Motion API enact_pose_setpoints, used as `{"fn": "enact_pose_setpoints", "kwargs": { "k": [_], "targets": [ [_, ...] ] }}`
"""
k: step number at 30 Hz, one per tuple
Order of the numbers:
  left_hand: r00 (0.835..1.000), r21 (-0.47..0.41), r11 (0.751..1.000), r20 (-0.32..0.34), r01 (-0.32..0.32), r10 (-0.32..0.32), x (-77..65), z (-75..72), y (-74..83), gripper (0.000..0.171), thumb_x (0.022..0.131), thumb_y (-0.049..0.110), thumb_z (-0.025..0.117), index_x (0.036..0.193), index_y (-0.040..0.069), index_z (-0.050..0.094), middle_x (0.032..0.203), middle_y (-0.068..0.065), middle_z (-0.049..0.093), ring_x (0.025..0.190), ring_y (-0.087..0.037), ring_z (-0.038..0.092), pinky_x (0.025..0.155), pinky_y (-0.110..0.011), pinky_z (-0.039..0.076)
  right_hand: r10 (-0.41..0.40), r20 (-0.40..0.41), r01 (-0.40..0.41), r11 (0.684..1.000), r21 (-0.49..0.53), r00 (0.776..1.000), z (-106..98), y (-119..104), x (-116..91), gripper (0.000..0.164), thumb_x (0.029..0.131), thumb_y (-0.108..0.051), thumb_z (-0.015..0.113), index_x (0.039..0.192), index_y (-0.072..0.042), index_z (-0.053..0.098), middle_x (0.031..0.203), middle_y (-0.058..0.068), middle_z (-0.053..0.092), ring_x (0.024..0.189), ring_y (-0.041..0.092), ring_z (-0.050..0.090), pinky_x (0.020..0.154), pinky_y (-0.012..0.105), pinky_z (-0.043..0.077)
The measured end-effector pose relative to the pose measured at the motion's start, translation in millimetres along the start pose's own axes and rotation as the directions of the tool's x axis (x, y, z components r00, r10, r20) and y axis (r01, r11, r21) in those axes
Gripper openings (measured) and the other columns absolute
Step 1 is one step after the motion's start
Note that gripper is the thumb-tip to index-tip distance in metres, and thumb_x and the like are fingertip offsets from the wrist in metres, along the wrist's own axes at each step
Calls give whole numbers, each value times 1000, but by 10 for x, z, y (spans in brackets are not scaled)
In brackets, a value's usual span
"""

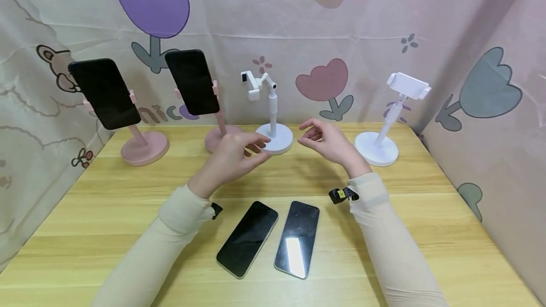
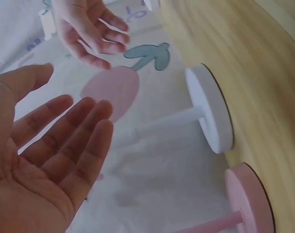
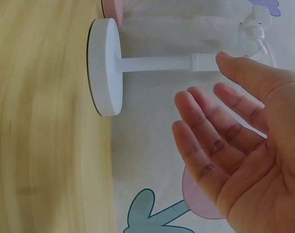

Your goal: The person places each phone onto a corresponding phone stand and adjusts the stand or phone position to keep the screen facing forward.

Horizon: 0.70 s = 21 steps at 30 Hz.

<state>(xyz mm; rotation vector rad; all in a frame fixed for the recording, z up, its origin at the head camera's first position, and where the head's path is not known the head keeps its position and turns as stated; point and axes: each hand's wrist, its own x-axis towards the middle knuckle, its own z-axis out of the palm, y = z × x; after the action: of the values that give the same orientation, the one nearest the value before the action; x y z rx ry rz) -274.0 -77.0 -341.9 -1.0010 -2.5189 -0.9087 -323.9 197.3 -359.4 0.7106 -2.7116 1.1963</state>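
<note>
the left hand (image 1: pixel 230 158) and right hand (image 1: pixel 330 141), fingers loosely bent and empty, seem poised to take the white stand (image 1: pixel 273 110) beyond and between them, which calls for closing inward, 2 phones (image 1: pixel 247 239) behind the fingers.

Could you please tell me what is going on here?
A person has both hands raised near the middle white stand: the left hand on its left, the right hand on its right, neither holding anything. The two pink stands hold upright phones. The middle white stand and the right white stand hold none. Two loose phones lie on the table.
</note>
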Motion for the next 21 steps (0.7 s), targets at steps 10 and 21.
{"fn": "enact_pose_setpoints", "kwargs": {
  "k": [10,21],
  "targets": [
    [997,11,998,54,-57,57,-49,-37,167,28,85,27,74,108,10,71,98,1,68,81,-12,66,68,-28,56,20,-24,-20,1000,1,1000,20,5,10,31,89,-29,69,116,-15,61,94,-1,66,85,13,62,76,31,51],
    [995,57,996,69,-69,65,-59,-36,159,26,86,29,72,106,11,72,98,3,69,79,-9,66,69,-29,56,24,-42,-24,1000,-6,999,76,5,33,32,89,-30,70,116,-15,62,93,0,66,83,14,62,75,31,52]
  ]
}}
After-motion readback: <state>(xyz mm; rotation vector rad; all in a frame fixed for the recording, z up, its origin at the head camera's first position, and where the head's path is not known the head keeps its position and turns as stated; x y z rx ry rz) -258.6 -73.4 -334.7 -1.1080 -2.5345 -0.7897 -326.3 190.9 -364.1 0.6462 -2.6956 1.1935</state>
